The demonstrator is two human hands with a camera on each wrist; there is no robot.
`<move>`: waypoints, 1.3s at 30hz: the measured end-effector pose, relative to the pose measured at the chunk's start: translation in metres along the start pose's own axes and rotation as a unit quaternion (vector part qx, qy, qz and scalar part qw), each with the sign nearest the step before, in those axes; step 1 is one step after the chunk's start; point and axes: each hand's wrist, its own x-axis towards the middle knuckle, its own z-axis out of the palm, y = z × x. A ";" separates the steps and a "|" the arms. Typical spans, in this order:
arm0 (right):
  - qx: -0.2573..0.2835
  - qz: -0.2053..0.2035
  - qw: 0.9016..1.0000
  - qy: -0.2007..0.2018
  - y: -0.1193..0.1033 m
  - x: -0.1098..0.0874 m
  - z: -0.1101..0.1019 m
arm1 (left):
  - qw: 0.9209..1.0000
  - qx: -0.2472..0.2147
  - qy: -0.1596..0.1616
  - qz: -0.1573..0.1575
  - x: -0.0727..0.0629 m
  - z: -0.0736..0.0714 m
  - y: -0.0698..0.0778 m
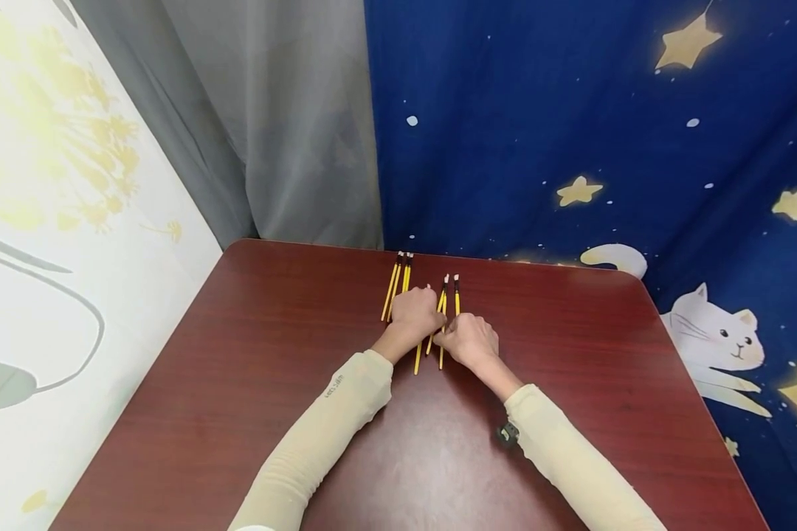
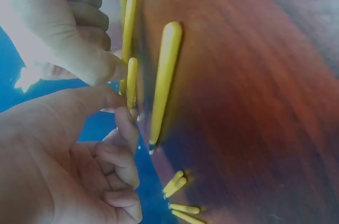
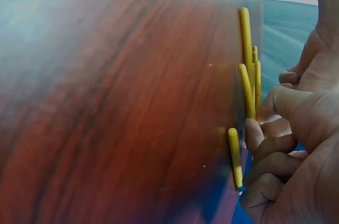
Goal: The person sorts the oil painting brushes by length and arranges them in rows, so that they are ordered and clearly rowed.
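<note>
Several thin paintbrushes with yellow handles, black collars and pale tips lie at the far part of the table. My left hand (image 1: 415,313) reaches in among them; in the left wrist view its thumb and index finger pinch one yellow paintbrush (image 2: 132,78). Close beside it, my right hand (image 1: 470,341) pinches another paintbrush (image 3: 247,89) between thumb and index finger, the other fingers curled. A loose paintbrush (image 2: 167,75) lies beside the left hand. To the right hand's far side lies a further paintbrush (image 1: 457,295), its lower handle hidden by that hand.
A small group of paintbrushes (image 1: 395,284) lies left of the hands, partly covered by the left one. The reddish-brown table (image 1: 239,413) ends just beyond, against a grey curtain (image 1: 305,133) and a blue star-patterned curtain (image 1: 491,147).
</note>
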 end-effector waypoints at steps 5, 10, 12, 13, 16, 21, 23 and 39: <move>0.027 -0.009 0.999 0.017 -0.002 0.005 -0.005 | 0.999 -0.032 0.022 -0.001 0.004 -0.010 -0.008; 0.055 -0.027 0.998 0.030 -0.005 0.011 -0.007 | 0.997 -0.063 0.024 -0.026 0.009 -0.019 -0.016; 0.066 -0.033 0.997 0.034 -0.007 0.014 -0.006 | 0.996 -0.070 0.026 -0.039 0.012 -0.022 -0.019; 0.071 -0.035 0.996 0.037 -0.009 0.016 -0.006 | 0.996 -0.075 0.026 -0.044 0.013 -0.024 -0.020; 0.082 -0.039 0.995 0.045 -0.014 0.023 -0.006 | 0.994 -0.088 0.022 -0.055 0.018 -0.028 -0.024; 0.095 -0.043 0.993 0.051 -0.021 0.036 -0.003 | 0.993 -0.096 0.011 -0.067 0.029 -0.030 -0.034; 0.100 -0.043 0.993 0.051 -0.024 0.043 -0.001 | 0.993 -0.093 0.013 -0.076 0.033 -0.030 -0.039; 0.062 -0.003 0.997 0.035 -0.046 0.071 0.010 | 0.990 -0.097 -0.004 -0.105 0.053 -0.024 -0.060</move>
